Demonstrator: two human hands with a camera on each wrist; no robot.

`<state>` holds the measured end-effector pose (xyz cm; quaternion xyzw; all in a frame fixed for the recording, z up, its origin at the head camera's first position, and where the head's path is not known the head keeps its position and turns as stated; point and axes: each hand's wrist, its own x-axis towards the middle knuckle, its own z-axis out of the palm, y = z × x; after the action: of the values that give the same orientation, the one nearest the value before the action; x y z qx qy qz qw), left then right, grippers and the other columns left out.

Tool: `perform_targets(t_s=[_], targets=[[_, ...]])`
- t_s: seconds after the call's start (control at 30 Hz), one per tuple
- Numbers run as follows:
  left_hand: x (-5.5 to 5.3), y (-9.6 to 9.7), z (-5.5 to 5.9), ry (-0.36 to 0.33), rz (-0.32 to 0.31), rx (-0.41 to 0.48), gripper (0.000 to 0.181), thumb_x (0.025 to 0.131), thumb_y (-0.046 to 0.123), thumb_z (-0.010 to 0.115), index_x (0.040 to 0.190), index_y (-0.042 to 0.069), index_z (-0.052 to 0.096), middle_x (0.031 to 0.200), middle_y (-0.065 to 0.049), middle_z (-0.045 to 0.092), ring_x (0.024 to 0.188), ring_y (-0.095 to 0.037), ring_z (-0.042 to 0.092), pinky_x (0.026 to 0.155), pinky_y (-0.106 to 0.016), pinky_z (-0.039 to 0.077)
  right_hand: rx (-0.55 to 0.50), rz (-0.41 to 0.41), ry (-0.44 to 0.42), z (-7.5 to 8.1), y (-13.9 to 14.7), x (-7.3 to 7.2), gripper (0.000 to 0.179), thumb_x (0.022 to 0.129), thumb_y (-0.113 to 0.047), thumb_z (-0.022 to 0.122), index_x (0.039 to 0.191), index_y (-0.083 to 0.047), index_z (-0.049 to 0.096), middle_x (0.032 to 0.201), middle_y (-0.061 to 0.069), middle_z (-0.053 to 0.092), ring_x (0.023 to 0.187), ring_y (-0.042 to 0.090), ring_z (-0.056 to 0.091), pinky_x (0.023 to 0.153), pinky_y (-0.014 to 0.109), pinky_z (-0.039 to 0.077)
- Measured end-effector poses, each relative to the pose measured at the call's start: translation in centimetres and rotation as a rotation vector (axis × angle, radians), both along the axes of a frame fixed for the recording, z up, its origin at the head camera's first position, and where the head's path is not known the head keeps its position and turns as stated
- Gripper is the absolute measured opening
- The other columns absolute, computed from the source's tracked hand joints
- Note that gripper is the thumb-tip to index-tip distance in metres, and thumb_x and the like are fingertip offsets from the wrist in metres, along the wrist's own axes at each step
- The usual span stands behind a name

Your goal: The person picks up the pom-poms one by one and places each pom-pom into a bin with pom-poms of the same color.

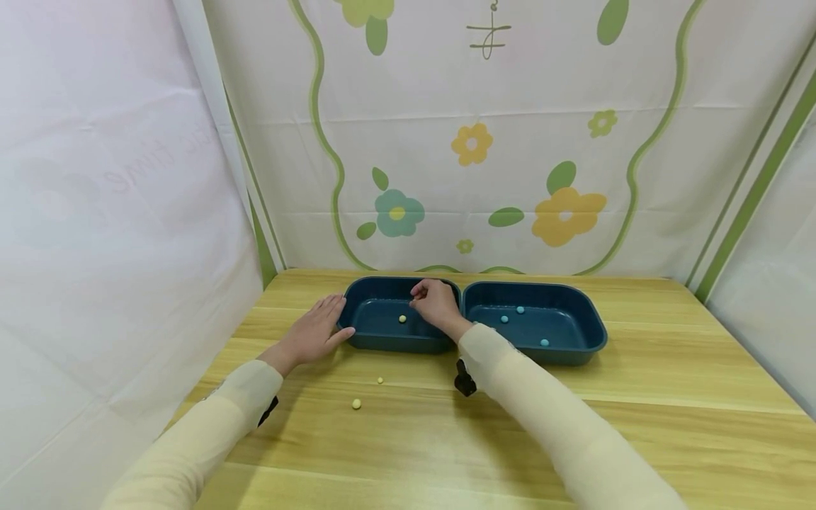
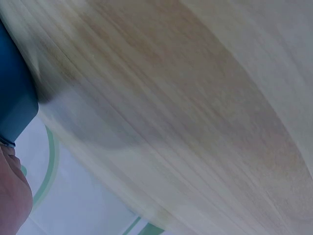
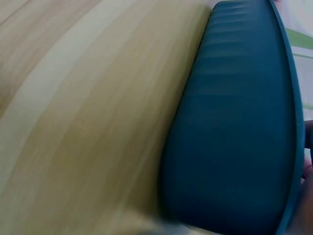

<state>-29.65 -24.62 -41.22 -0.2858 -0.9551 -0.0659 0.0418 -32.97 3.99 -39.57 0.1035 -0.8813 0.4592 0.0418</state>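
My left hand (image 1: 316,329) lies with straight fingers against the left rim of a dark blue tray (image 1: 395,343). The left wrist view catches only part of that hand (image 2: 13,193) beside the tray's corner (image 2: 17,93). Over the right part of the same tray is my right hand (image 1: 436,306), its fingers bent; whether anything sits between the fingertips is hidden. One small yellow ball (image 1: 402,319) lies on the tray floor just left of it. Two more, a yellow ball (image 1: 356,404) and a smaller-looking yellow ball (image 1: 380,380), rest on the wooden table in front.
A second dark blue tray (image 1: 576,356) stands close beside the first on its right. It contains three light blue balls (image 1: 504,319). The wooden table (image 1: 408,439) ends at a flower-printed cloth (image 1: 421,142) behind, with white cloth (image 1: 115,212) hanging at the left side.
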Motion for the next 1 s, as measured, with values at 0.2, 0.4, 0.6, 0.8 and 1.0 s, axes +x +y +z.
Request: perform_targets(t_s=[0.2,0.4,0.6,0.8,1.0], targets=[[-0.03,0.03,-0.10,-0.003,0.000,0.005,0.078,0.103,0.051,0.036,0.151,-0.008,0.020,0.157,-0.023,0.019,0.146,-0.034,0.013,0.117,-0.045,0.009,0.010,0.010,-0.023,-0.28,-0.13,0.28,0.014,0.089,-0.002,0.069,0.103,0.001,0.068,0.085,0.003,0.063,0.080,0.019,0.062,0.072,0.034,0.053],[0.00,-0.02,-0.14,-0.009,0.004,0.006,0.077,0.103,0.050,0.036,0.151,-0.008,0.019,0.157,-0.022,0.017,0.146,-0.034,0.012,0.118,-0.045,0.008,0.016,0.016,-0.020,-0.39,-0.22,0.32,0.015,0.088,-0.002,0.069,0.104,0.001,0.068,0.085,0.003,0.064,0.080,0.019,0.062,0.071,0.034,0.053],[0.11,-0.02,-0.08,-0.003,-0.001,0.012,0.078,0.103,0.051,0.036,0.151,-0.009,0.020,0.157,-0.023,0.018,0.146,-0.034,0.013,0.118,-0.045,0.009,0.020,0.013,-0.013,-0.33,-0.12,0.10,0.015,0.088,-0.002,0.069,0.102,0.000,0.068,0.084,0.003,0.063,0.078,0.018,0.061,0.071,0.034,0.054],[0.17,0.06,0.02,0.001,-0.007,0.017,0.078,0.103,0.050,0.038,0.150,-0.009,0.020,0.157,-0.023,0.019,0.145,-0.035,0.014,0.117,-0.045,0.010,0.025,0.011,-0.016,-0.28,0.00,-0.01,0.015,0.088,-0.003,0.070,0.103,0.000,0.068,0.086,0.004,0.063,0.078,0.019,0.060,0.072,0.034,0.053],[0.15,0.08,0.03,0.000,-0.005,0.016,0.077,0.103,0.050,0.038,0.150,-0.009,0.020,0.157,-0.024,0.019,0.145,-0.035,0.014,0.117,-0.045,0.010,0.031,0.016,0.003,-0.04,0.18,-0.12,0.016,0.088,-0.003,0.070,0.104,0.001,0.068,0.088,0.004,0.064,0.081,0.020,0.060,0.075,0.035,0.054]])
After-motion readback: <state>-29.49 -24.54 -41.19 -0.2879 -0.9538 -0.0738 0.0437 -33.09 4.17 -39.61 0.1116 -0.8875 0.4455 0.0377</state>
